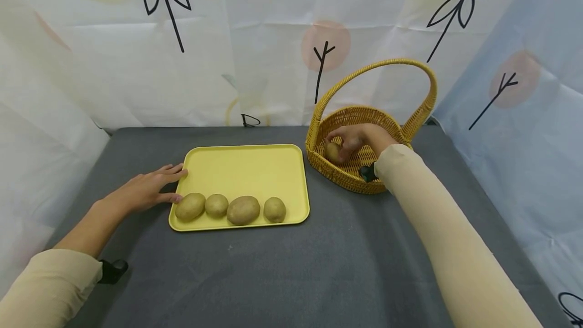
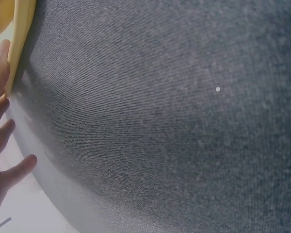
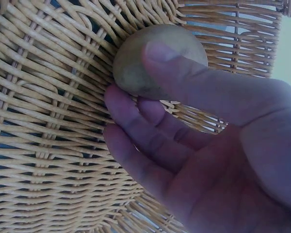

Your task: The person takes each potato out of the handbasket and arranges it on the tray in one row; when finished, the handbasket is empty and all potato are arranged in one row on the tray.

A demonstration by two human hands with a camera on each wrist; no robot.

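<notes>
Inside the wicker basket (image 1: 346, 181), my right hand (image 1: 352, 139) holds a potato (image 3: 157, 58) near the left wall. In the right wrist view the thumb (image 3: 184, 73) lies over the potato and the fingers (image 3: 145, 136) bend beneath it. A yellow tray (image 1: 241, 171) lies to the left, bearing a row of several potatoes (image 1: 243, 210) along its near edge. My left hand (image 1: 148, 189) has spread fingers, the tips right at the tray's left rim. The leftmost potato (image 1: 190, 206) is close to its thumb.
The basket's tall arched handle (image 1: 378, 65) rises over my right hand. A dark grey cloth (image 1: 255, 272) covers the table. Patterned white curtains (image 1: 264, 54) hang behind and at both sides.
</notes>
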